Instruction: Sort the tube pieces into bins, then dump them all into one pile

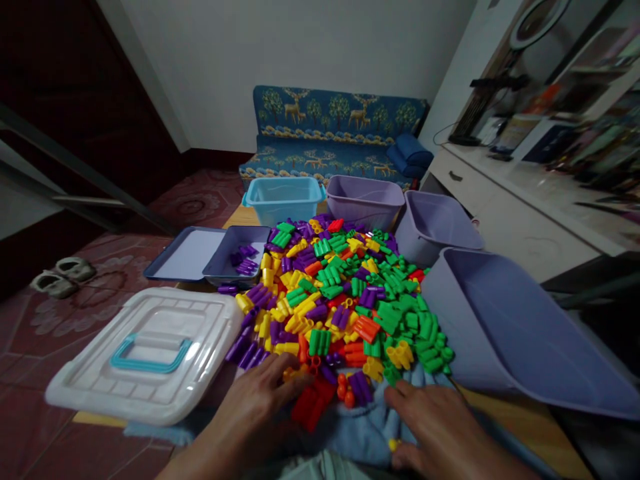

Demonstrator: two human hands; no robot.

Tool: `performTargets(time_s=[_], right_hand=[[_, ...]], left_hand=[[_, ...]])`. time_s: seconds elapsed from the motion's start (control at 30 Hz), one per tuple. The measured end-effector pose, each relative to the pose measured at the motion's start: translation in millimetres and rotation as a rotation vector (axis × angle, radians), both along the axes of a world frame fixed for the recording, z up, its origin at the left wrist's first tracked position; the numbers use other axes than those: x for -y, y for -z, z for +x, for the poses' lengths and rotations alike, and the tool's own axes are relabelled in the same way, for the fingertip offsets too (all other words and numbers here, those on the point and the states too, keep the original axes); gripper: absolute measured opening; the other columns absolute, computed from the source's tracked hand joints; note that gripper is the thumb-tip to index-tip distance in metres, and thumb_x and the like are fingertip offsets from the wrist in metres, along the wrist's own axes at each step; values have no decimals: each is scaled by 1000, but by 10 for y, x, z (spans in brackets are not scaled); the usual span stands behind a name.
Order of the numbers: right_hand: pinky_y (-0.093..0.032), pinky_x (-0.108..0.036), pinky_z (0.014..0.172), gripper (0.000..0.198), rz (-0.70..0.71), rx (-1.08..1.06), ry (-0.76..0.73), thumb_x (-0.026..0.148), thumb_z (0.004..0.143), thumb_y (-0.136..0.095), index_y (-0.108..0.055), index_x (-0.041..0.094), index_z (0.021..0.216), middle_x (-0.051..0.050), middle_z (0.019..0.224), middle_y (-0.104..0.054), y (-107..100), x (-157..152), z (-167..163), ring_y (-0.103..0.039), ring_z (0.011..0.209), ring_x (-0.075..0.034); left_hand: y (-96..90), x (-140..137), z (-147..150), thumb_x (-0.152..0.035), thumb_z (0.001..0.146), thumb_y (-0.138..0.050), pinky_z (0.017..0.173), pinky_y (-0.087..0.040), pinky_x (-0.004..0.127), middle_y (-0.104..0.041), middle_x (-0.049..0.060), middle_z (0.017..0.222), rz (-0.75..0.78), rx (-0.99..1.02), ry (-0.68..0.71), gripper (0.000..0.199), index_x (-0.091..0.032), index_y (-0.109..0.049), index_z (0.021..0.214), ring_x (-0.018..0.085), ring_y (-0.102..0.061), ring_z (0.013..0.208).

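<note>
A large heap of plastic bullet-shaped building blocks (330, 293) in green, yellow, purple, orange and red covers the middle of the table. My left hand (265, 400) is at the heap's near edge, its fingers apart beside a group of red blocks (314, 400) and some orange pieces; its far fingertips are partly hidden. To the right, my right hand (440, 420) rests low over a blue cloth (370, 433), thumb and fingers apart. A small yellow piece (395, 444) lies by its thumb. Purple and orange blocks (360, 388) lie between the hands.
A white lid with a blue handle (150, 353) lies at left. Behind it stands a tin (235, 257) holding purple blocks. A light-blue bin (285, 200) and purple bins (365, 200) line the back; another purple bin (540, 333) lies tilted at right.
</note>
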State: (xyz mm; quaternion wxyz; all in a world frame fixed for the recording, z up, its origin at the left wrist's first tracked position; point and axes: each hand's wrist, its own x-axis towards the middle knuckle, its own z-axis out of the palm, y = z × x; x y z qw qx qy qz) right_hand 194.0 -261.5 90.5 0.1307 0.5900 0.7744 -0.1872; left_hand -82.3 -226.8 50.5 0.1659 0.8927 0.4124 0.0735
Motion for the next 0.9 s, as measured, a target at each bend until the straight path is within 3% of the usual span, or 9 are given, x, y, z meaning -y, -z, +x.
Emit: performTargets(time_s=[0.1, 0.2, 0.37, 0.47, 0.57, 0.63, 0.77, 0.83, 0.9], right_hand=[[-54, -37, 74, 51, -101, 74, 12, 17, 59, -80, -67, 22, 108, -11, 107, -69, 198, 83, -11, -69, 86, -31], [-54, -38, 75, 41, -152, 80, 19, 12, 69, -69, -66, 20, 109, -11, 111, -67, 350, 103, -44, -69, 89, -30], [-52, -37, 76, 24, -87, -75, -14, 10, 76, -59, -68, 21, 94, -6, 93, -71, 275, 39, 103, -68, 89, -27], [-52, -36, 77, 21, 64, -199, 1, 16, 80, -60, -67, 24, 98, -3, 94, -71, 88, -131, 179, -68, 88, -24], [-52, -33, 74, 34, 383, -316, 120, 28, 86, -58, -56, 25, 120, -6, 109, -66, -49, -264, 110, -67, 85, -20], [-52, -33, 74, 41, 528, -329, 131, 38, 85, -61, -54, 23, 123, -8, 113, -63, -30, -248, 6, -65, 88, -20], [-49, -41, 89, 70, 523, -328, -70, 59, 75, -65, -49, 22, 132, -12, 126, -57, 306, -34, -223, -55, 113, -28], [-42, -48, 97, 88, 534, -356, -198, 69, 71, -61, -38, 21, 142, -17, 139, -45, 526, 57, -325, -45, 124, -33], [-37, -51, 101, 93, 556, -374, -242, 69, 72, -59, -31, 21, 147, -18, 148, -34, 690, 91, -418, -36, 131, -35]], left_hand=[[145, 28, 40, -30, 65, -80, 85, -54, 40, -54, 8, 129, 38, -51, 6, 69, -37, -53, 127, 28, -58, 109], [188, 22, 72, -29, 67, -79, 81, -56, 42, -57, 9, 126, 70, -88, 11, 68, -36, -52, 129, 29, -59, 107], [126, 13, 105, -23, 82, -63, 75, -56, 33, -60, 8, 119, 103, -84, 2, 45, -36, -57, 125, 24, -63, 99], [102, -4, 123, -23, 88, -53, 67, -55, 27, -61, 7, 118, 91, -100, -4, 36, -36, -60, 121, 20, -67, 88], [123, -34, 132, -22, 89, -51, 61, -53, 24, -63, 6, 112, 83, -103, -15, 28, -33, -65, 111, 17, -67, 78], [165, -51, 122, -21, 89, -50, 61, -53, 24, -63, 5, 110, 80, -68, -23, 25, -31, -66, 107, 16, -67, 77], [259, -29, 78, -23, 92, -46, 67, -54, 25, -60, 5, 112, 90, 47, -51, 26, -29, -64, 109, 15, -66, 83], [270, 19, 64, -23, 92, -45, 72, -55, 27, -58, 7, 116, 97, 82, -49, 28, -28, -62, 114, 17, -65, 90], [249, 79, 62, -28, 91, -48, 79, -55, 33, -55, 10, 122, 97, 88, -29, 32, -27, -58, 121, 21, -62, 100]])
